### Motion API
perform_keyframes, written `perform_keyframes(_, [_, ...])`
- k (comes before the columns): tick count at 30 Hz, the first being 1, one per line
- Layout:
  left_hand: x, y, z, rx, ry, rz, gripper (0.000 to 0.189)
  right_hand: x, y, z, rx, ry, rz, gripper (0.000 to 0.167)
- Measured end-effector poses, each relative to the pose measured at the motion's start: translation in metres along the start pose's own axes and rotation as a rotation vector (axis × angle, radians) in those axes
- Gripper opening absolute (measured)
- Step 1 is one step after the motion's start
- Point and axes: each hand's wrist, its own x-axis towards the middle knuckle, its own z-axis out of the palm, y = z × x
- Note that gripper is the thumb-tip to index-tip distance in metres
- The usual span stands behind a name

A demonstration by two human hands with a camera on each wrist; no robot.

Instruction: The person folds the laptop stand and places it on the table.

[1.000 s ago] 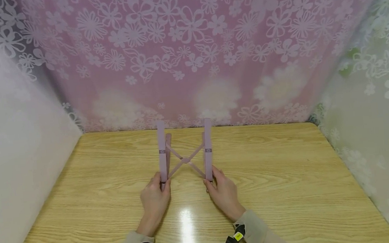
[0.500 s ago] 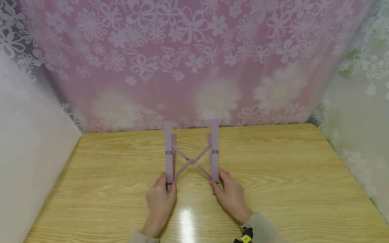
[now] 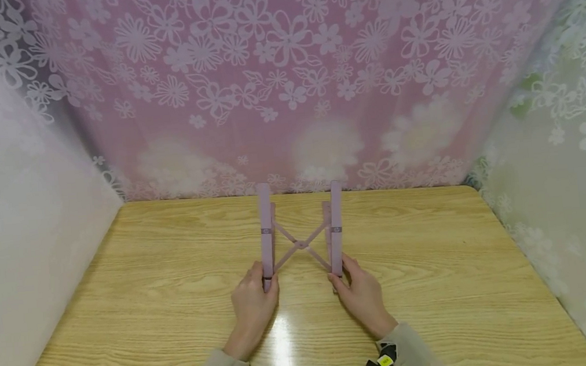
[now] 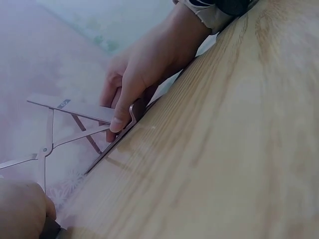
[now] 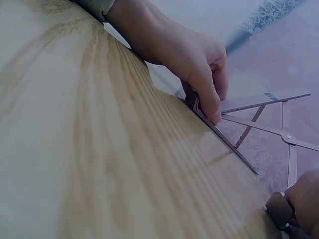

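Head view: folding laptop stand [image 3: 301,244], mauve, spread out ahead of my hands above the worktop [image 3: 434,240]. My left hand [image 3: 253,297] pinches the near end of the left side rail [image 3: 265,220], my right hand [image 3: 364,296] the near end of the right side rail [image 3: 336,214]; thumbs on the inner sides, no wide gap in either grip. Crossbars [image 3: 286,258] meet between the rails, just beyond my fingertips. Rails look roughly parallel; for a good result I should move both hands evenly, so the X doesn't skew.

Left wrist view: fingers curled round the front end, thumb just beside the bent front lip [image 4: 133,110]. Upper arm slopes up away from my hand, a strut [image 4: 84,132] under it; base bar [image 4: 107,149] runs out from below my fingers along the worktop. Touching or just above, can't tell. Best to set it flat and pull gently; thumb sits near a hinge, pinch risk.

Right wrist view: same hold mirrored, thumb and fingers on the front end. Pivot [image 5: 288,139] lies beyond my fingertips, well apart from them. Equal force on both sides should stop twisting.
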Motion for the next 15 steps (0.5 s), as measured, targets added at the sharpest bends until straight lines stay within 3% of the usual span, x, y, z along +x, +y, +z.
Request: perform_keyframes(15, [-0.005,0.009,0.007,0.006,-0.003,0.002,0.027,-0.002,0.013,-0.01,0.002,0.003,-0.038,0.049])
